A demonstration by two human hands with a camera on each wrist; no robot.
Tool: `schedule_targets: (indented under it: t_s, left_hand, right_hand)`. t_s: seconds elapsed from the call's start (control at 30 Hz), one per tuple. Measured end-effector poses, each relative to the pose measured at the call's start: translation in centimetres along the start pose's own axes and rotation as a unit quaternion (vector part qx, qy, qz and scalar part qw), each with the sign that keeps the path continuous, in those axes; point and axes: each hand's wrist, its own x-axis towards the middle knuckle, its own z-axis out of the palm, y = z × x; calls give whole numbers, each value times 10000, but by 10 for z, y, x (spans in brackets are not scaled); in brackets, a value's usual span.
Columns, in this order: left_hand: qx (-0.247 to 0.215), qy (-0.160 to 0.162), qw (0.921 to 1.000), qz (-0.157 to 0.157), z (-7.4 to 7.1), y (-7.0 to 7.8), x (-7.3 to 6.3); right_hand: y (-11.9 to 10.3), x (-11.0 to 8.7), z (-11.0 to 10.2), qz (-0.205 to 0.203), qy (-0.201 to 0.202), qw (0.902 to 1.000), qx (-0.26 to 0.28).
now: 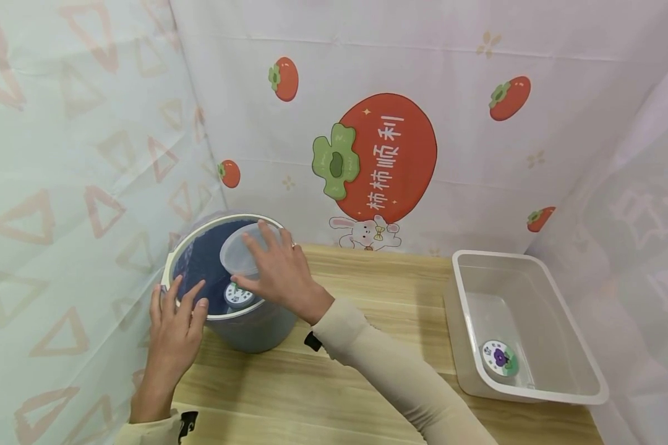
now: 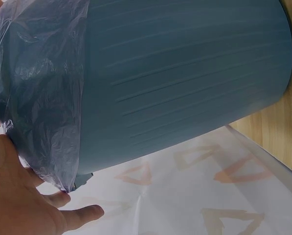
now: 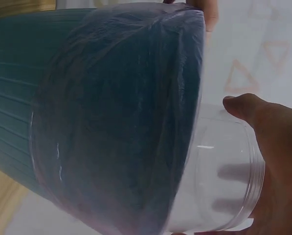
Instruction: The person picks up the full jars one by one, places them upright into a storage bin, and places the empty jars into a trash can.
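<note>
My right hand grips a clear plastic jar at the mouth of a blue-grey bin. Thumb and fingers spread round the jar's side, and its pale round end shows inside the bin's rim in the head view. My left hand rests its loosely spread fingertips on the near left of the white rim. A thin clear bag lines the bin and folds over its outside. Beneath the right hand, a round flower-printed disc shows within the rim, partly covered by the thumb.
A beige rectangular basin stands at the right, with another round flower-printed piece inside near its front left corner. Both containers stand on a wood-grain table. White printed sheets enclose the back and sides.
</note>
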Motion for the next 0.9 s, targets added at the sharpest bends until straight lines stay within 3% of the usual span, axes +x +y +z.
schedule_targets:
  t_s: [0.2,0.37,0.9]
  left_hand:
    - [14,-41,10000,-53,0,0,0]
    - [-4,-58,10000,-48,0,0,0]
    - [-28,-121,9999,-104,1,2,0]
  right_hand:
    - [-4,4,17,-67,235,9996,112]
    - [-2,2,27,-96,168,9998,-28]
    - [15,-4,24,45,80,10000,22]
